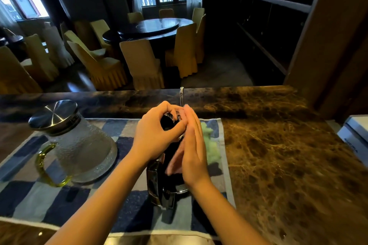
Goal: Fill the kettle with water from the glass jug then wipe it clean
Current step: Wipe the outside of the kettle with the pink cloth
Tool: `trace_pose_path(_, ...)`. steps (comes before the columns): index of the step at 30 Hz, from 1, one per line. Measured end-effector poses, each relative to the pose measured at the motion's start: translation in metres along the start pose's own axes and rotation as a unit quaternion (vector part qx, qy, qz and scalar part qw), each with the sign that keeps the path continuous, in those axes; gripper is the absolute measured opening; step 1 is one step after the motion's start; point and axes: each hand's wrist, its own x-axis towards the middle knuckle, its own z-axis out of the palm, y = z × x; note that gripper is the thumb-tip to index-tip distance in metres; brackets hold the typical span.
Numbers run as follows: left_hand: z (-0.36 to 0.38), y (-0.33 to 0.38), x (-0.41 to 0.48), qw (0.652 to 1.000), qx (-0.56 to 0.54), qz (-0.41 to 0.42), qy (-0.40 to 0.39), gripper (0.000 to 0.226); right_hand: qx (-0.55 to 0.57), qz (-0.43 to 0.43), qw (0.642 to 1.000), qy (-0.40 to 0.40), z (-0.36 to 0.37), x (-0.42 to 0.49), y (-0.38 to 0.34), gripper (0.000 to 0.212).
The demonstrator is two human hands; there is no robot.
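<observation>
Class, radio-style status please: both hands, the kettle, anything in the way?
Left grip curled on kettle lid. Right grip flat against kettle side. Kettle upright on towel, glass jug lidded, left of it. Green cloth beside right grip, nothing blocking.

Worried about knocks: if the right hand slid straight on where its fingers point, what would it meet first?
Probably the kettle's thin spout, just beyond the right hand's fingertips; depth is unclear, so it could pass beside it.

The left hand (157,137) and blurred right hand (192,149) cover the top of the kettle (159,185). The cloth (211,145) is half hidden behind the right hand. The frame edge cuts the box (354,133), its print unreadable.
</observation>
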Motion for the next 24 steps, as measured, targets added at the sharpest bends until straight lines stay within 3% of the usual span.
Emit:
trace_pose_path(2, 0.002, 0.002, -0.001, 1.0, 0.02, -0.006, 0.014, 0.022, -0.04, -0.005, 0.999, 0.022, -0.002, 0.022, 0.003, 0.044)
trace_pose_path(5, 0.004, 0.001, 0.0, 0.999, 0.024, -0.021, 0.026, 0.021, -0.072, 0.071, 0.995, 0.009, -0.016, 0.031, 0.027, 0.042)
trace_pose_path(8, 0.003, 0.001, 0.0, 0.999, 0.017, -0.029, 0.025, 0.022, -0.096, 0.124, 0.985, 0.074, -0.022, -0.003, 0.05, 0.034)
trace_pose_path(11, 0.005, 0.001, -0.003, 0.999, 0.021, -0.025, 0.037, 0.022, -0.098, 0.115, 0.982, 0.116, -0.012, -0.04, 0.045, 0.036)
trace_pose_path(15, 0.005, 0.002, -0.005, 0.997, 0.033, -0.026, 0.06, 0.024, 0.016, 0.073, 0.995, 0.064, 0.003, -0.022, -0.001, 0.038)
trace_pose_path(17, 0.005, 0.001, -0.005, 0.997, 0.044, -0.022, 0.063, 0.024, 0.007, 0.072, 0.996, 0.046, 0.001, 0.008, -0.006, 0.037)
trace_pose_path(21, 0.005, 0.001, -0.005, 0.997, 0.041, -0.008, 0.066, 0.021, -0.055, 0.153, 0.986, 0.027, -0.018, 0.04, 0.025, 0.045)
trace_pose_path(24, 0.006, -0.001, -0.004, 0.997, 0.037, -0.008, 0.068, 0.023, -0.052, 0.205, 0.975, 0.062, -0.025, 0.008, 0.05, 0.035)
